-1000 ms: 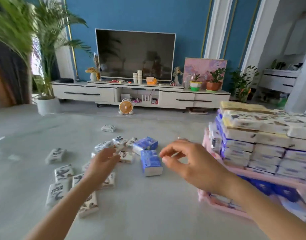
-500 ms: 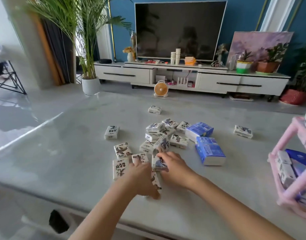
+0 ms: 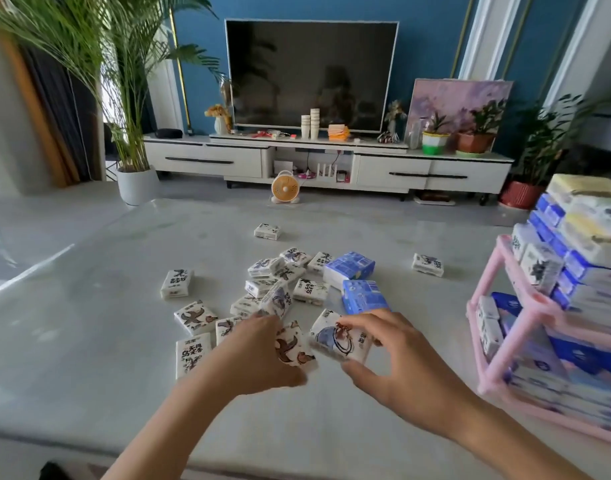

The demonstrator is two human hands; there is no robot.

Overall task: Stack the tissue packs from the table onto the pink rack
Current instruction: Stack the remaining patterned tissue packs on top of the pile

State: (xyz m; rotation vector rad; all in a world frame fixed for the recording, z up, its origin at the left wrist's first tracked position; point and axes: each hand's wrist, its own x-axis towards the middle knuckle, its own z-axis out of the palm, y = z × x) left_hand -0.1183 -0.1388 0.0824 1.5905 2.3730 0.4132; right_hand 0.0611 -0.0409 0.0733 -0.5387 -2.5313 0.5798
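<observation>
Tissue packs (image 3: 176,283) lie scattered on the table (image 3: 72,327). The left hand (image 3: 259,356) seems to curl round a brown-print pack (image 3: 294,347). The right hand (image 3: 399,356) pinches a blue-print pack (image 3: 338,337), thumb beneath, likely so both travel together to the crowded pink rack (image 3: 525,318), far right.

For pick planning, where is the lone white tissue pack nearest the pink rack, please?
The white tissue pack lies right of centre, head view, between the blue packs and the pink rack.
</observation>
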